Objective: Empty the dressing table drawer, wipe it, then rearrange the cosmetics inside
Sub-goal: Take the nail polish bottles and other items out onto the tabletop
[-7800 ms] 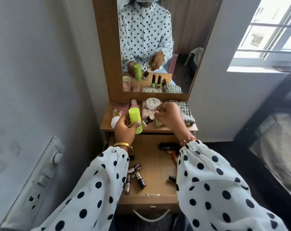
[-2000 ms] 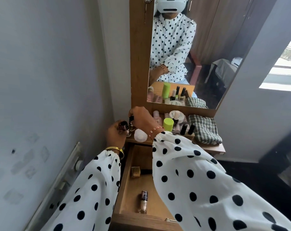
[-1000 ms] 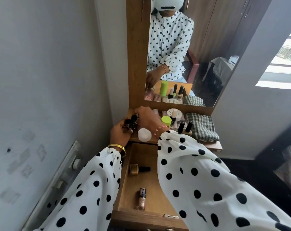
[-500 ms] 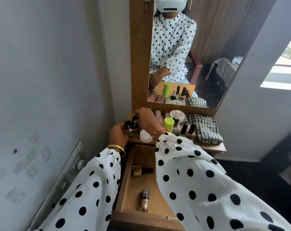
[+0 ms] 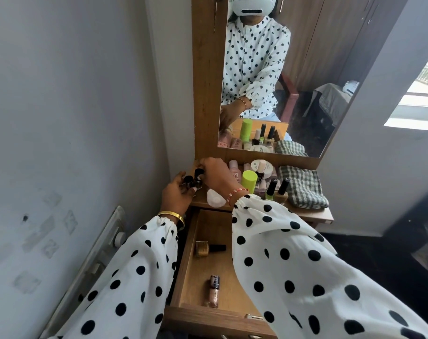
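Head view, steeply downward, near hands [image 5: 195, 184]

This is a bedroom corner in a home. A narrow wooden dressing table [image 5: 313, 215] stands against a grey painted wall [image 5: 61, 106], with a tall mirror [image 5: 293, 77] rising at 12 o'clock. The mirror reflects wooden wardrobe doors [image 5: 330, 33] and a chair [image 5: 290, 99]. Cosmetic bottles [image 5: 257, 177] and a checked cloth [image 5: 302, 185] crowd the small surface, and the open drawer [image 5: 203, 311] at 6 o'clock holds nail polish bottles [image 5: 209, 248]. A window [image 5: 423, 99] lets daylight in at 3 o'clock, and a switch panel [image 5: 95, 255] is fixed to the wall at 8 o'clock.
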`<action>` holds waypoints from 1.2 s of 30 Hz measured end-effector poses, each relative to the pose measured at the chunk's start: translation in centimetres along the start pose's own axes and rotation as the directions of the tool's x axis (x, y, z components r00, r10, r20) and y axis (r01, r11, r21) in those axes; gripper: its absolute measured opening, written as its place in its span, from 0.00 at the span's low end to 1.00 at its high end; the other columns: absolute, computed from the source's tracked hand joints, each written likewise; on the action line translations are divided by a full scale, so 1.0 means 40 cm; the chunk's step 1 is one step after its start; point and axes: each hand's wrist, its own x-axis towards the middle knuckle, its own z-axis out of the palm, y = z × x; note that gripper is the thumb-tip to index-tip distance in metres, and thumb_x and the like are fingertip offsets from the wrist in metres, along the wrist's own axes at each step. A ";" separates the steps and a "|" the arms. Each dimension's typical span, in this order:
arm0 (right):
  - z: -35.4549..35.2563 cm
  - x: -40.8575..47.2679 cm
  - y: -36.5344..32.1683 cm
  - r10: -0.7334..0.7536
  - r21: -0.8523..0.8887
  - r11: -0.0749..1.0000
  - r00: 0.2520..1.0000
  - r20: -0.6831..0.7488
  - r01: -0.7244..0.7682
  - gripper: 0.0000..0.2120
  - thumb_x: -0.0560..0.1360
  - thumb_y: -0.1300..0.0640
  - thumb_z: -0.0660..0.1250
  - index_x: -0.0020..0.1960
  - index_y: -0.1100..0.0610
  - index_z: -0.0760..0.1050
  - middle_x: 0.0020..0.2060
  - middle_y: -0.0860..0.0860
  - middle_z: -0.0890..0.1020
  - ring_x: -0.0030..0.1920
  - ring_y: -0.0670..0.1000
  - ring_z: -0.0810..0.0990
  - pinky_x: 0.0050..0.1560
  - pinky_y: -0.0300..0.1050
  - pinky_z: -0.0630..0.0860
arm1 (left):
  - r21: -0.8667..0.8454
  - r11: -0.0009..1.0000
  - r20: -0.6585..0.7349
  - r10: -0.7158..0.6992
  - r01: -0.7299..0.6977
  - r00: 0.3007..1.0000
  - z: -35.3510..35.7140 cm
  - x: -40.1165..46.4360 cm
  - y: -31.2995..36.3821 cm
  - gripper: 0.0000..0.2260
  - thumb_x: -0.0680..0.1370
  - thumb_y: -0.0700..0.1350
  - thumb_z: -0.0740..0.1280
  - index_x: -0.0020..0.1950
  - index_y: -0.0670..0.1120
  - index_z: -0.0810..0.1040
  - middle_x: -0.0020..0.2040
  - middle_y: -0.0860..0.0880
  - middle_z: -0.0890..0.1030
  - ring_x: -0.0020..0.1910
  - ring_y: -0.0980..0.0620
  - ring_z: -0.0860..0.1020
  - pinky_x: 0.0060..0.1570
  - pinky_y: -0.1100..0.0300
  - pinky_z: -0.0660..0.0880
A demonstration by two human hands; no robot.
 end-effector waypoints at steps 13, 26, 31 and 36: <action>-0.032 -0.066 0.003 -0.016 0.093 0.995 0.983 -0.183 0.034 0.14 0.75 0.63 0.63 0.60 0.62 0.75 0.57 0.57 0.78 0.57 0.56 0.75 0.51 0.40 0.68 | -0.084 0.996 -0.139 -0.011 0.000 0.990 0.018 -0.022 -0.034 0.23 0.76 0.41 0.64 0.71 0.43 0.64 0.68 0.41 0.71 0.67 0.41 0.70 0.66 0.50 0.67; 0.155 -0.333 0.076 0.155 0.458 0.888 0.906 -0.394 0.047 0.05 0.73 0.64 0.67 0.47 0.59 0.80 0.43 0.53 0.81 0.43 0.51 0.79 0.44 0.41 0.77 | -0.137 0.970 -0.171 0.174 -0.199 0.970 0.073 -0.217 -0.124 0.07 0.75 0.36 0.63 0.47 0.48 0.77 0.46 0.50 0.80 0.44 0.58 0.77 0.41 0.75 0.71; 0.241 -0.363 0.138 0.252 0.346 0.911 0.967 -0.039 -0.223 0.06 0.73 0.63 0.65 0.48 0.60 0.79 0.47 0.55 0.82 0.46 0.51 0.79 0.42 0.38 0.72 | 0.128 0.978 0.106 0.154 -0.167 0.982 0.102 -0.212 -0.163 0.12 0.76 0.36 0.63 0.57 0.43 0.78 0.56 0.44 0.80 0.54 0.49 0.78 0.52 0.64 0.73; 0.269 -0.341 0.163 0.224 0.195 0.951 0.969 0.107 -0.242 0.17 0.74 0.63 0.62 0.62 0.57 0.76 0.55 0.57 0.80 0.57 0.56 0.76 0.56 0.42 0.71 | 0.458 0.851 0.350 0.094 -0.258 0.932 0.138 -0.197 -0.171 0.19 0.78 0.35 0.57 0.69 0.45 0.68 0.68 0.45 0.71 0.67 0.47 0.70 0.68 0.57 0.66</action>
